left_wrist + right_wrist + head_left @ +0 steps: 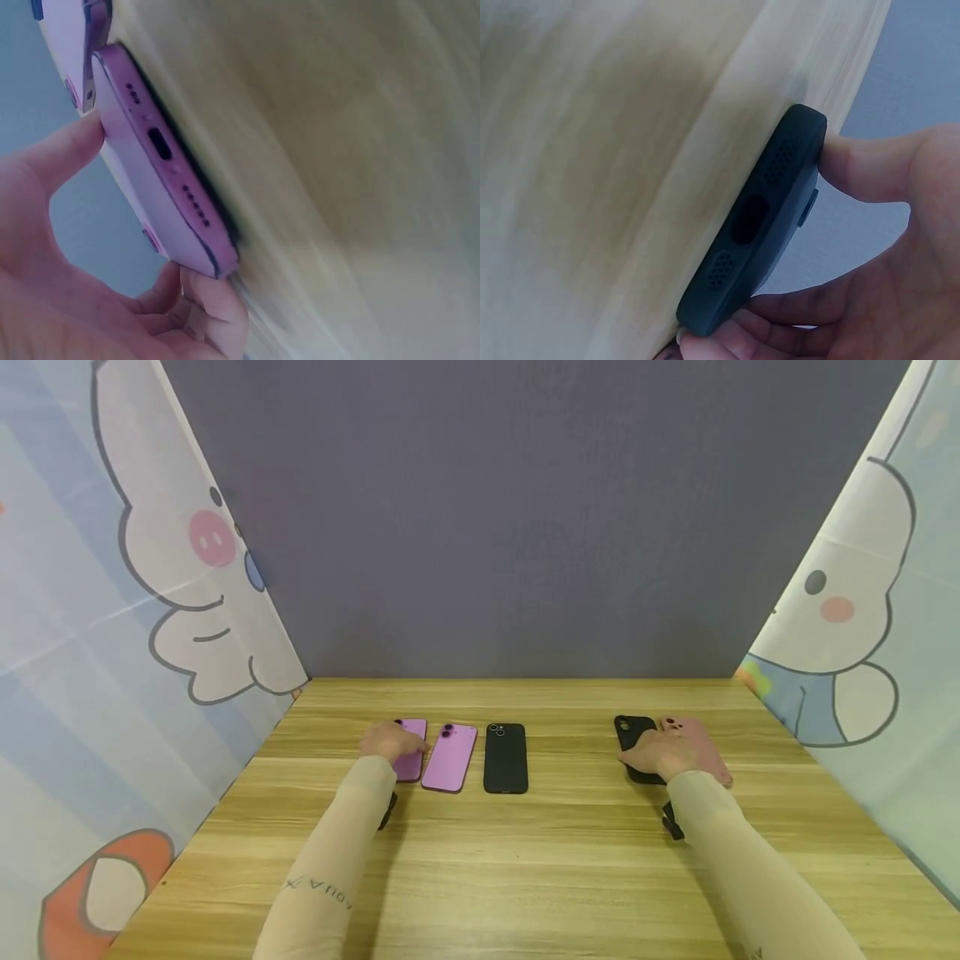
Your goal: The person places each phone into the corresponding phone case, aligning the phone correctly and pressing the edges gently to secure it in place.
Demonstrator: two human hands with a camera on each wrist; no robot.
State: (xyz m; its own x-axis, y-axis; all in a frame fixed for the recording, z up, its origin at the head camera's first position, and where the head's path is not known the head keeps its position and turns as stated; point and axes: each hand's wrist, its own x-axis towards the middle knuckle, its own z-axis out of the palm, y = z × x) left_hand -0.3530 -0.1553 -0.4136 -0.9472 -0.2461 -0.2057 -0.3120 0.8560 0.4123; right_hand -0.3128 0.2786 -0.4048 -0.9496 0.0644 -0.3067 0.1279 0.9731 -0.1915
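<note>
My left hand pinches a purple phone by its two long edges, thumb on one side and curled fingers on the other. The left wrist view shows the charging port end of this phone, which lies back up on the wood. My right hand grips a black phone case across its width. In the right wrist view, the end of the case shows a port opening between two perforated patches. Right beside it, a pink phone case is partly covered by the right hand.
Between the hands lie a second purple phone, slightly tilted, and a black phone. A grey panel stands at the back of the wooden table. Cartoon-printed cloth hangs at both sides.
</note>
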